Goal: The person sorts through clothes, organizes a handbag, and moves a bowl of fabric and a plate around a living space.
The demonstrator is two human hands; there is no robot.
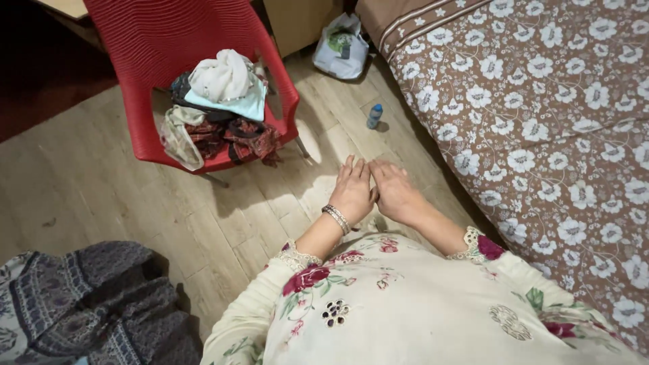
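Two hands meet at the centre of the view, the left hand (353, 190) and right hand (395, 191) lying flat and open, fingers stretched toward twelve o'clock, their inner edges touching and gripping nothing. A beaded bracelet (337, 218) circles the left wrist. Beneath them lies pale wooden floor (101, 189). At eleven o'clock stands a red plastic chair (155, 40) with a heap of clothes (220, 108) on its seat. A small blue bottle (374, 115) stands on the floor at twelve o'clock, a plastic bag (341, 47) beyond it. A bed with a brown flowered cover (541, 122) fills the three o'clock side. Dark patterned cloth (88, 304) lies at eight o'clock.
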